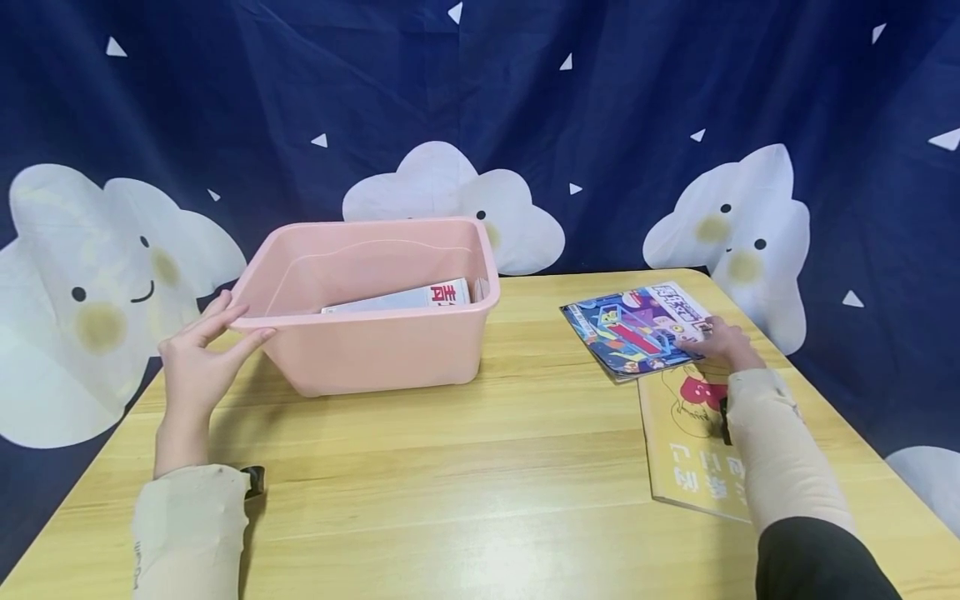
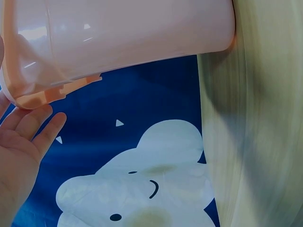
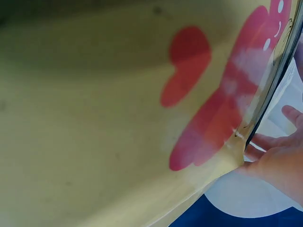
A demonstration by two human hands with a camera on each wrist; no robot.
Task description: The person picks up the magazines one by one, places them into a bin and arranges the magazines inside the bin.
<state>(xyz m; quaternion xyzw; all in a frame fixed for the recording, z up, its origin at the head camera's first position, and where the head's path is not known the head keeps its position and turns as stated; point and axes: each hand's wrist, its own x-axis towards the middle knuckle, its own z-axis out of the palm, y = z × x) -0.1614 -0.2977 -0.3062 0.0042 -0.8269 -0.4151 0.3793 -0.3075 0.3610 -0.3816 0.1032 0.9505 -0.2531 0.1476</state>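
My left hand grips the front left corner of a pink plastic bin, thumb at the front rim and fingers along the side. In the left wrist view several fingertips lie against the rim corner. Inside the bin leans a pale book with red lettering, mostly hidden by the front wall. At the right, my right hand holds the right edge of a colourful blue magazine, thumb over its cover. The magazine overlaps the top of a yellow book with a red figure, partly covered by my forearm.
A light wooden table carries everything. Behind it hangs a dark blue curtain printed with white clouds and triangles. The table's right edge runs close past my right hand. Black straps show at both wrists.
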